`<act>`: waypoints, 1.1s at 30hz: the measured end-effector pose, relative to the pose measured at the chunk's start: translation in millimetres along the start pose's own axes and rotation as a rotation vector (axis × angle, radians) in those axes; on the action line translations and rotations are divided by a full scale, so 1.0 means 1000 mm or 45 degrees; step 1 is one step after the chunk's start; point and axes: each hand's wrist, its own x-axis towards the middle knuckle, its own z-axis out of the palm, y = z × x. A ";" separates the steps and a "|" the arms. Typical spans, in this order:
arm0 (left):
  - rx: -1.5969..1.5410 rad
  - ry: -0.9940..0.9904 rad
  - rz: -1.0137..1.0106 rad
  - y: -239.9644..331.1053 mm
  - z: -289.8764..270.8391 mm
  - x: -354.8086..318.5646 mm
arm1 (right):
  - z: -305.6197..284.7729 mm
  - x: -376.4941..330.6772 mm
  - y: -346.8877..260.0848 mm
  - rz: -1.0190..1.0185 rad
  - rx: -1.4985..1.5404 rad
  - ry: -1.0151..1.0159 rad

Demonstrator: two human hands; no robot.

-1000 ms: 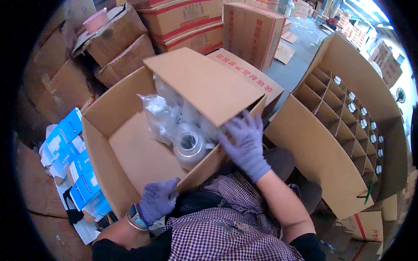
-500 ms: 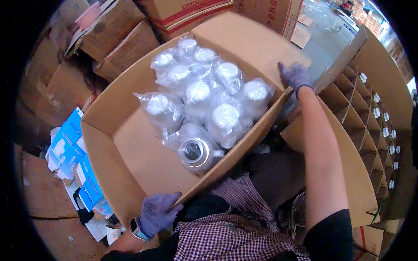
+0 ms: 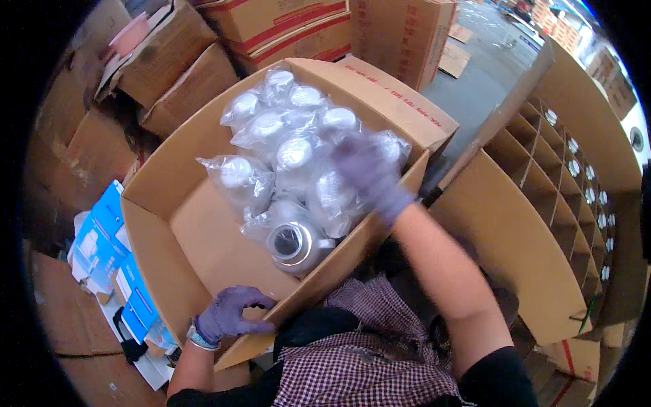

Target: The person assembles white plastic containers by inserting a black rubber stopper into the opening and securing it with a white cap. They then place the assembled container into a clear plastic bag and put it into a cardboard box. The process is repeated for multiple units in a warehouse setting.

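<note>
Two gloved hands seen. Left hand (image 3: 227, 317) clenched on near edge of cardboard box (image 3: 159, 224). Right hand (image 3: 369, 173), blurred, over bagged jars (image 3: 291, 152); grasp cannot be told. Unwrapped metal jar (image 3: 295, 245) lies between hands, mouth upward, nearer to right hand.

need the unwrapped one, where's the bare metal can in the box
In the head view the bare metal can lies on its side at the near edge of the open cardboard box, just in front of the plastic-wrapped cans, below and left of the right hand.
</note>
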 end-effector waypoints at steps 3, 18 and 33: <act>0.020 0.069 -0.124 -0.011 -0.001 0.000 | 0.003 -0.016 -0.103 -0.140 0.420 -0.399; 0.657 1.552 0.572 -0.009 -0.091 -0.031 | -0.182 -0.037 -0.158 -0.720 1.763 0.038; 0.651 0.075 -0.498 -0.045 -0.072 -0.061 | 0.019 -0.038 -0.124 -0.197 0.128 -0.602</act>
